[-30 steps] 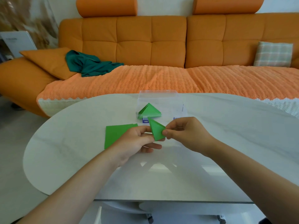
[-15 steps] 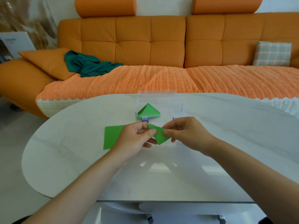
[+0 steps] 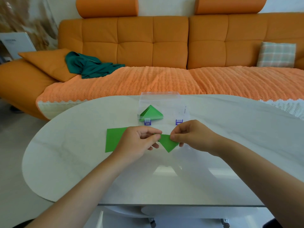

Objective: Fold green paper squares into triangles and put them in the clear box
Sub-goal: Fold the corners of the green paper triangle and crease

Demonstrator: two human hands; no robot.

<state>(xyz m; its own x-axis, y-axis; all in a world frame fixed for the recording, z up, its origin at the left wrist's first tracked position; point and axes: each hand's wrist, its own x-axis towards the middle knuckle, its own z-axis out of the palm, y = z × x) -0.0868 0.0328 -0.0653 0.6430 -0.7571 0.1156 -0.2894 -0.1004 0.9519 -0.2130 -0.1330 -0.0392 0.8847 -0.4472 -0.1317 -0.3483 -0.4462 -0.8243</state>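
Note:
A small folded green paper triangle (image 3: 167, 142) hangs point-down just above the table between both hands. My left hand (image 3: 139, 142) pinches its left corner, and my right hand (image 3: 190, 135) pinches its right corner. A flat green paper square (image 3: 113, 139) lies on the table to the left, partly hidden by my left hand. Behind the hands stands the clear box (image 3: 159, 99) with purple latches, and folded green triangles (image 3: 151, 114) lie inside it at the left.
The white oval table (image 3: 230, 129) curves away at left and ends at a front edge near me. An orange sofa (image 3: 148, 46) runs behind it, with a teal cloth (image 3: 88, 66) and a plaid cushion (image 3: 276, 55) on it.
The triangle has turned from upright with its point up to a flatter hold with its point down. Both hands kept their pinch and shifted slightly.

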